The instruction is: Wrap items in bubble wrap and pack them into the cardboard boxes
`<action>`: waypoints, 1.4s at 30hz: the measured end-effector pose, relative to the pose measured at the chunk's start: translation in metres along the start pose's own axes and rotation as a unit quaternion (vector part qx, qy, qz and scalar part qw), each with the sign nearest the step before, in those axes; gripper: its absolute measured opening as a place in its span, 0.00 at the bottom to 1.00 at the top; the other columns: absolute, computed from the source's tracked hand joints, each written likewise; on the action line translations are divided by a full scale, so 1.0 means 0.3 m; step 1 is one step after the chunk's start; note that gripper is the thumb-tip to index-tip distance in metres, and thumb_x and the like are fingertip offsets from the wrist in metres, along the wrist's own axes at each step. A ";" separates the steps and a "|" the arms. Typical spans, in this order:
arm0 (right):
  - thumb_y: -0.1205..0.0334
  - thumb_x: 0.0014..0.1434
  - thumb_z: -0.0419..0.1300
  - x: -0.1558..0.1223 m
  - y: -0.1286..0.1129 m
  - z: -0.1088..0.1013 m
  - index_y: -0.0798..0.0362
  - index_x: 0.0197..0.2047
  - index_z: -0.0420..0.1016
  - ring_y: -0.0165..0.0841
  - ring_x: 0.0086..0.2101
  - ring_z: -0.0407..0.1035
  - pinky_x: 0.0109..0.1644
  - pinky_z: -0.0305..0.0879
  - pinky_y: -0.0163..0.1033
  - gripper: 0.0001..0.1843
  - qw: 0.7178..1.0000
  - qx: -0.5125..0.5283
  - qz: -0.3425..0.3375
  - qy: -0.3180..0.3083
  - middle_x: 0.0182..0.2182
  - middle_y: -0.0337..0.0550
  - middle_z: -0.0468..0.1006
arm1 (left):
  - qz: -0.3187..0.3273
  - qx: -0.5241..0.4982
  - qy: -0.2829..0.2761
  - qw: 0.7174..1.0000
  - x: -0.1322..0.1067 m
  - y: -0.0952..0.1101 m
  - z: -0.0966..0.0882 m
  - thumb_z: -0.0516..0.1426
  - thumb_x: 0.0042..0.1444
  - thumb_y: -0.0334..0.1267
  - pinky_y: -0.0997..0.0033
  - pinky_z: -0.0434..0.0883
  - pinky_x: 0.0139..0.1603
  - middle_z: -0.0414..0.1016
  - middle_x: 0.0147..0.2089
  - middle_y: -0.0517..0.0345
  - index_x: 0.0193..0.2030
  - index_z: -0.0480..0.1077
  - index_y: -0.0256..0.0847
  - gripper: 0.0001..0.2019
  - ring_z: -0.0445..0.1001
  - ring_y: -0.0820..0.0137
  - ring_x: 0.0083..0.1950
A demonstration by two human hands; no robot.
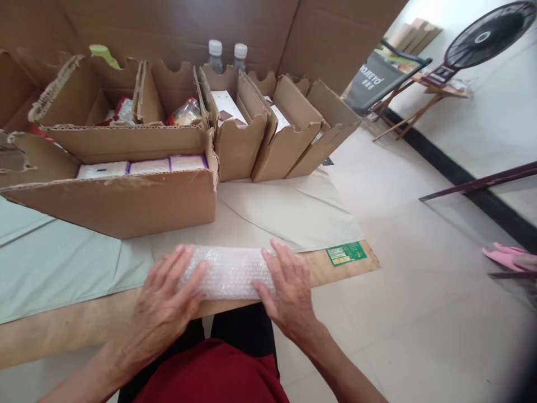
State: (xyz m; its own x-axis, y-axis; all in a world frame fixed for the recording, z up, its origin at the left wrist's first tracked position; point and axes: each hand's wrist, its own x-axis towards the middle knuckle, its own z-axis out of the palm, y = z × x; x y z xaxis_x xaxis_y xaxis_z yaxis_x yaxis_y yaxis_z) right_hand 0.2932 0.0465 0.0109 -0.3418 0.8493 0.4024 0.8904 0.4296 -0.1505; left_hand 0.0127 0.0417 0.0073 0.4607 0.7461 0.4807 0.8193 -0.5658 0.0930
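Note:
A flat bundle of clear bubble wrap lies at the table's front edge, in front of my body. My left hand grips its left end, fingers over the far side and thumb on top. At the other end my right hand holds the bundle, with the thumb near its front edge. What is inside the wrap, if anything, cannot be made out. Just beyond stands a long cardboard bin holding white packs with purple edges.
Several cut-open cardboard boxes line the back, some with packets or white cards. Two white-capped bottles stand behind them. A green card lies on the table's right corner. A folding chair and fan are at right.

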 end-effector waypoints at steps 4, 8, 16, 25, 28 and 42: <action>0.50 0.70 0.57 0.012 -0.046 0.041 0.49 0.73 0.60 0.50 0.71 0.51 0.71 0.49 0.58 0.32 0.991 0.035 -0.059 -0.116 0.72 0.53 0.61 | 0.102 -0.018 -0.124 0.987 0.027 -0.004 0.056 0.57 0.67 0.48 0.41 0.45 0.76 0.60 0.75 0.42 0.71 0.62 0.45 0.27 0.56 0.48 0.76; 0.45 0.68 0.59 0.007 -0.045 0.087 0.47 0.73 0.61 0.51 0.72 0.50 0.73 0.45 0.59 0.35 0.981 0.052 -0.028 -0.184 0.74 0.52 0.58 | 0.114 -0.024 -0.179 0.977 0.028 -0.040 0.108 0.57 0.65 0.55 0.37 0.41 0.75 0.57 0.76 0.40 0.72 0.60 0.46 0.33 0.55 0.47 0.77; 0.50 0.74 0.48 0.033 0.039 0.027 0.55 0.73 0.60 0.46 0.67 0.60 0.69 0.57 0.55 0.30 0.982 0.104 0.009 -0.157 0.69 0.55 0.66 | 0.083 -0.071 -0.160 0.981 0.026 -0.046 0.061 0.53 0.66 0.56 0.36 0.51 0.72 0.56 0.77 0.38 0.74 0.57 0.45 0.33 0.53 0.44 0.77; 0.61 0.64 0.64 0.109 0.087 0.006 0.56 0.51 0.77 0.52 0.63 0.64 0.62 0.63 0.55 0.13 0.977 0.043 0.031 -0.208 0.63 0.60 0.72 | -0.218 -0.076 -0.235 0.944 0.102 -0.133 0.033 0.56 0.57 0.42 0.45 0.70 0.56 0.78 0.49 0.37 0.54 0.75 0.33 0.21 0.74 0.45 0.52; 0.64 0.62 0.64 0.108 0.072 0.008 0.53 0.43 0.76 0.48 0.60 0.67 0.57 0.64 0.51 0.05 0.979 0.069 0.025 -0.189 0.61 0.57 0.74 | -0.224 -0.098 -0.246 0.938 0.139 -0.139 0.032 0.57 0.52 0.41 0.51 0.71 0.52 0.78 0.41 0.45 0.36 0.75 0.39 0.09 0.75 0.50 0.47; 0.59 0.61 0.63 0.017 0.121 -0.045 0.50 0.70 0.59 0.36 0.39 0.79 0.44 0.76 0.43 0.36 0.871 0.427 0.185 -0.158 0.50 0.51 0.80 | -0.303 -0.237 -0.048 0.922 0.017 -0.010 0.013 0.52 0.63 0.40 0.73 0.69 0.29 0.72 0.29 0.67 0.67 0.63 0.43 0.24 0.67 0.74 0.23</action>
State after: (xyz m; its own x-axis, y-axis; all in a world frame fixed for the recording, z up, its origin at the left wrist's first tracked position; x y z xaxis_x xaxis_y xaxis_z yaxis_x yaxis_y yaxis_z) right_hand 0.3278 0.0621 0.0198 -0.2643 0.9623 -0.0643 0.4555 0.0658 -0.8878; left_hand 0.0138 0.0486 0.0060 0.0140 0.9904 0.1373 0.7053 -0.1071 0.7008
